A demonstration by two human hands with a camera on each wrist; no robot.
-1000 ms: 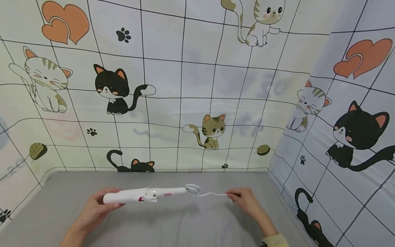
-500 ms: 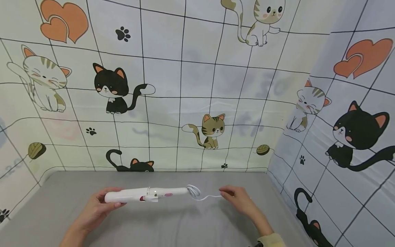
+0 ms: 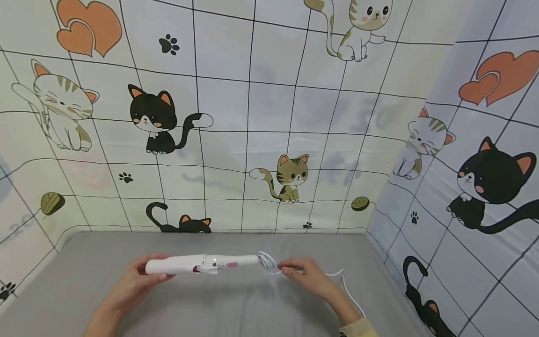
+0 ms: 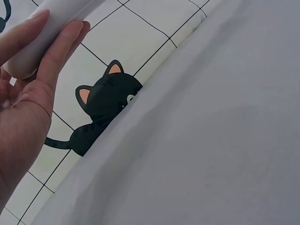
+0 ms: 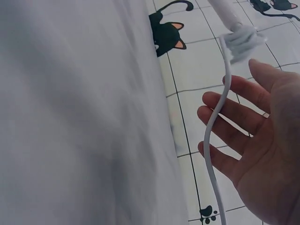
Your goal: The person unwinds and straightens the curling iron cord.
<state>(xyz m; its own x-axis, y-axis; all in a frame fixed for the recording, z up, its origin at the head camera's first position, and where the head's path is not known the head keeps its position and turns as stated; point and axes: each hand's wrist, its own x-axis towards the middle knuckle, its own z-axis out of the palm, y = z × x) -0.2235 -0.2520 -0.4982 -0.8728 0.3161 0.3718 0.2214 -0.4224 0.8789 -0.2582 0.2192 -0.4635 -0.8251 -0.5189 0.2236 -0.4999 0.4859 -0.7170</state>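
Note:
A long white curling iron (image 3: 177, 265) with pink marks and a small lever is held level above the grey surface. My left hand (image 3: 132, 285) grips its thick end, thumb in front and fingers behind, as the left wrist view shows on the white barrel (image 4: 47, 35). At the other end hangs a looped bundle of white cord (image 3: 266, 262). Beside that bundle is my right hand (image 3: 313, 279). In the right wrist view its fingers (image 5: 229, 119) are spread and slightly bent, and the loose cord (image 5: 208, 140) runs across them without being pinched.
A grey cloth-covered surface (image 3: 236, 309) lies beneath both hands. Fabric walls (image 3: 227, 107) printed with cats and grid lines enclose it at the back and sides. The free length of cord (image 3: 351, 295) trails to the right, behind the right forearm.
My right hand has moved left along the cord towards the bundle and loosened its pinch. More cord now shows to its right. The left hand and curling iron have barely shifted.

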